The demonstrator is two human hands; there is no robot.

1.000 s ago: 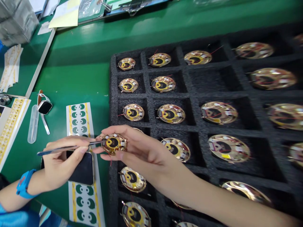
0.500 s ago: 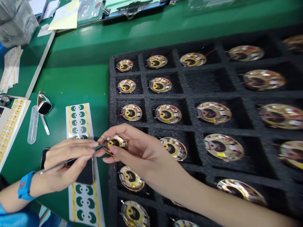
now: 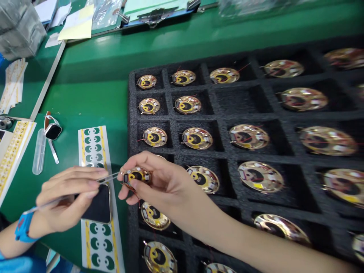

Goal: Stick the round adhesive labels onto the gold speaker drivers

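Between the thumb and fingers of my right hand (image 3: 167,182) is a round gold-rimmed casing (image 3: 138,174) with a yellow-and-black inside. A thin red wire hangs below it. My left hand (image 3: 68,197) is closed on metal tweezers (image 3: 111,176), whose tips point right at the casing's left edge. Whether the tips touch it I cannot tell. A dark-screened phone (image 3: 100,206) lies partly under my left hand, on top of a white sticker sheet (image 3: 84,242) with dark cut-out shapes. Just right of the sheet begins a black foam tray (image 3: 241,100) holding similar casings.
A small smartwatch (image 3: 53,131) and a clear plastic case (image 3: 39,151) lie left of the sticker sheet. More sticker strips (image 3: 13,159) are at the far left. A clipboard (image 3: 159,13) and papers (image 3: 77,22) are at the back of the green table.
My left hand has drawn back to the left with the tweezers, whose tips now sit at the casing's edge and show apart. My right hand keeps the casing, almost unmoved. The view has shifted slightly.
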